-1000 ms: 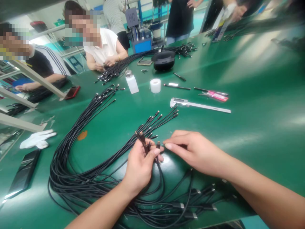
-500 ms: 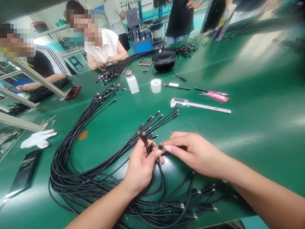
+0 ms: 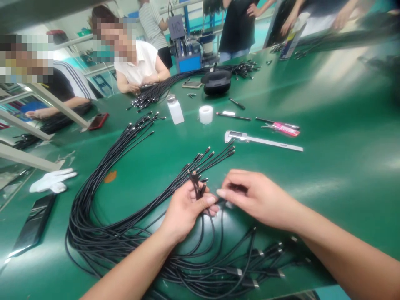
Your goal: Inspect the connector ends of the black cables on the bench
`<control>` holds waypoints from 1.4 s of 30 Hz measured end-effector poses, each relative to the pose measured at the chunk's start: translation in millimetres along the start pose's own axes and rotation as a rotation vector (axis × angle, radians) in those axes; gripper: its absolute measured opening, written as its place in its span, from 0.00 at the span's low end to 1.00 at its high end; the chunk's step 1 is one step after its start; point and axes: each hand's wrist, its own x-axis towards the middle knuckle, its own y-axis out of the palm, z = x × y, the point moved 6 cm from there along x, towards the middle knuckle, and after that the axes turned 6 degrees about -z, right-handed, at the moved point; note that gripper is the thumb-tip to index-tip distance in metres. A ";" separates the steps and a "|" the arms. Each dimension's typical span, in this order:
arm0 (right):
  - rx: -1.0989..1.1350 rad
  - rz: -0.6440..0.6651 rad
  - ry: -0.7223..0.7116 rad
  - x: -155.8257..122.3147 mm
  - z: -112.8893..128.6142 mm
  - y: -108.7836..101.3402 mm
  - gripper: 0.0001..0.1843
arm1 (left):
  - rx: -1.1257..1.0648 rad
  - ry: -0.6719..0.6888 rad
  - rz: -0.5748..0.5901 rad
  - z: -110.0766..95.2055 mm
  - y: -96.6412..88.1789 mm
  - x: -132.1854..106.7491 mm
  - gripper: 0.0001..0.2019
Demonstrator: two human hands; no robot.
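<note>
My left hand (image 3: 186, 208) is closed around a small bunch of black cable ends (image 3: 196, 183), their plugs sticking up above my fingers. My right hand (image 3: 256, 196) sits just to the right, its fingers curled and its fingertips touching the same bunch beside my left thumb. Whether it pinches one cable is hidden. A large looped bundle of black cables (image 3: 103, 233) lies on the green table (image 3: 328, 166) around and under both hands. More loose cable ends (image 3: 218, 154) fan out beyond my hands.
Beyond the cables lie a digital caliper (image 3: 262, 139), a roll of white tape (image 3: 206, 114), a white bottle (image 3: 175, 109), pens and a pink tool (image 3: 286, 127). A white glove (image 3: 51, 181) and a phone (image 3: 34, 223) lie left. Other people sit at the far side handling cables.
The single plug that stood apart between my hands has been drawn into the bunch in my left hand. My right fingertips have closed in against it. The view shifted slightly.
</note>
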 end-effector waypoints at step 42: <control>0.130 -0.106 -0.084 -5.3 10.7 10.2 0.10 | -0.028 -0.139 0.175 -2.0 8.6 -11.4 0.20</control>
